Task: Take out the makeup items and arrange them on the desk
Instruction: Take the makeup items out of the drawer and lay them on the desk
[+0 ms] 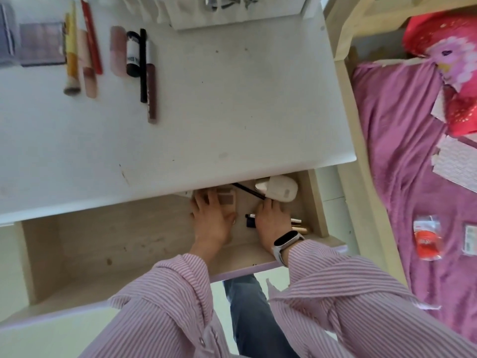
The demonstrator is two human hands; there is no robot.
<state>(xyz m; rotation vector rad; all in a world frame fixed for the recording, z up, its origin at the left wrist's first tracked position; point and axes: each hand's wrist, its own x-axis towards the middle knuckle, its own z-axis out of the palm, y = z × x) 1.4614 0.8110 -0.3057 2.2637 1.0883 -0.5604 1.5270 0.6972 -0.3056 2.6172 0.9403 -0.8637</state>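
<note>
Both hands down inside the open drawer (77, 257) under the white desk (206, 112), at its right end. Left hand (210, 223) spread flat, palm down, fingers fanned over a pale compact (228, 200) with a brownish pan showing; resting on it rather than clearly gripping, so whether it has hold of the compact cannot be told. Right hand (271, 220) palm down just beside it, fingers reaching toward the near end of a thin black pencil (247, 190) lying slantwise; fingertips at or touching that end, grip not clear. White oval case (277, 188) beyond the right hand, partly under the desk edge. Small black item (249, 220) between the two hands on the drawer floor, and a gold tube (299, 228) poking out from under the right wrist. White band with a dark face (285, 241) on the right wrist, pink striped sleeves (348, 293) on both arms. Left part of the drawer bare wood. On the desk top, far left, already laid out in a row: a grey case (7, 34) at the edge, a purple-toned palette (42, 43), a yellow-handled brush (71, 51), a pinkish tube (87, 65), a red pencil (90, 36), a pale pink tube (118, 50), a black-and-white bottle (133, 54), a long black stick (143, 65) and a dark brown lip gloss (151, 83), all lying roughly parallel and close together, blurred. Purple bedspread (400, 151) to the right of the desk.
</note>
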